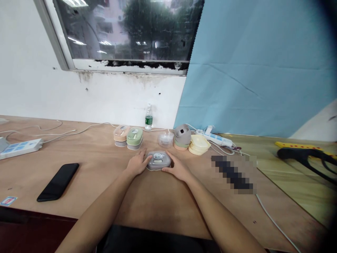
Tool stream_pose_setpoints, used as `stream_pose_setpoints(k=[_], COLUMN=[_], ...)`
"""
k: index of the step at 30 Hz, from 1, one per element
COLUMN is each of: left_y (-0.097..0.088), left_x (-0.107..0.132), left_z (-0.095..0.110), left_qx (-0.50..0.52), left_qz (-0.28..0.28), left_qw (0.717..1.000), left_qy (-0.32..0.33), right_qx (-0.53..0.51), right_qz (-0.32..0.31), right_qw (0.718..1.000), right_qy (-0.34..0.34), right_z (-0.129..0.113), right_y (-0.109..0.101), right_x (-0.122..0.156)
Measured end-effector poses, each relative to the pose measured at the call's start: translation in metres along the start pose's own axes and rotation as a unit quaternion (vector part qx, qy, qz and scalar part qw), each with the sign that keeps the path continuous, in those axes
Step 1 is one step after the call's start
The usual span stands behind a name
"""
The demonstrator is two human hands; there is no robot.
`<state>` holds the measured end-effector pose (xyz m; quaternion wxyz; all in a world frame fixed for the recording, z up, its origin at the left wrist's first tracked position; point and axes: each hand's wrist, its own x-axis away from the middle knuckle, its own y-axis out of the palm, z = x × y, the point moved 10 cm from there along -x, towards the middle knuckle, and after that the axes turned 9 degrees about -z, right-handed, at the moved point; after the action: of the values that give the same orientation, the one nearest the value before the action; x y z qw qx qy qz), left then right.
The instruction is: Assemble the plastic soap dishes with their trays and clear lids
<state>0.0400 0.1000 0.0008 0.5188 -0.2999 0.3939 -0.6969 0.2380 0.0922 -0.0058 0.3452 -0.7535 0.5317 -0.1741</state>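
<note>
A small grey lunch box [158, 164] with a sticker on its lid sits on the table between my hands. My left hand [137, 163] lies along its left side, thumb against the lid's edge and fingers reaching forward on the table side. Around its right side curves my right hand [179, 168], with the thumb at the near corner and the fingers at the far edge. Just beyond stand a green lunch box [134, 137] and a pink-and-grey lunch box [121, 135], both lidded. Behind the grey box are clear plastic pieces [165, 139].
Stacked grey bowls [182, 134] and pale yellow trays [198, 144] stand at the back right, near a power strip [218, 139]. A water bottle [149, 118] stands by the wall. To the left lie a black phone [58, 182] and another power strip [22, 147] with cables.
</note>
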Motion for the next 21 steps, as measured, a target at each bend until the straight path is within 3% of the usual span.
stream_pose_setpoints(k=[6, 21], left_y=[0.011, 0.008], left_x=[0.005, 0.001], left_z=[0.019, 0.013], left_qx=[-0.045, -0.024], left_qz=[-0.072, -0.064], left_qw=[0.994, 0.996], left_qy=[0.073, 0.063], right_qx=[-0.014, -0.049], right_qz=[0.004, -0.001], right_qw=[1.000, 0.998], right_qy=[0.000, -0.039], right_z=[0.008, 0.014], right_y=[-0.002, -0.006], right_x=[-0.002, -0.003])
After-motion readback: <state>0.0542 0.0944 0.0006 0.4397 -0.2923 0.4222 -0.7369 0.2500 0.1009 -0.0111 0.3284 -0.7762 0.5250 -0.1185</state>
